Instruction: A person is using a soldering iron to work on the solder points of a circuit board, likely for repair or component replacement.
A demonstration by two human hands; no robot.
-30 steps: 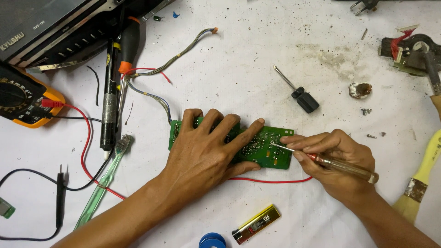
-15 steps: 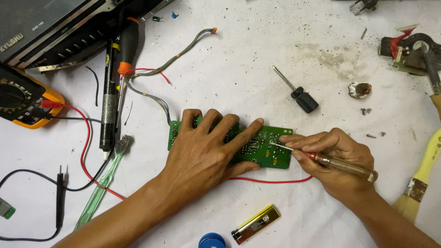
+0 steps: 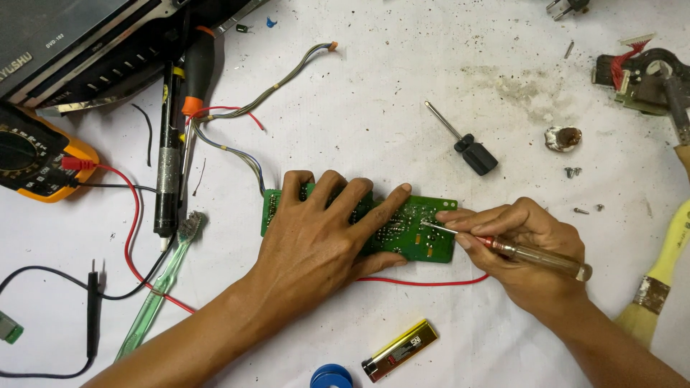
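A green circuit board (image 3: pixel 424 241) lies flat on the white table. My left hand (image 3: pixel 323 237) presses down on it with fingers spread, covering most of its left and middle part. My right hand (image 3: pixel 528 248) grips a screwdriver with a clear amber handle (image 3: pixel 543 257). Its metal tip touches the board near the right end. A bundle of thin wires (image 3: pixel 237 154) runs from the board's left edge toward the back.
A small black screwdriver (image 3: pixel 467 147) lies behind the board. An orange multimeter (image 3: pixel 32 162) with red and black leads, a black soldering tool (image 3: pixel 169 154) and a green toothbrush (image 3: pixel 162 284) sit left. A yellow lighter (image 3: pixel 399 350), a paintbrush (image 3: pixel 658 284) and loose screws (image 3: pixel 573 172) lie nearby.
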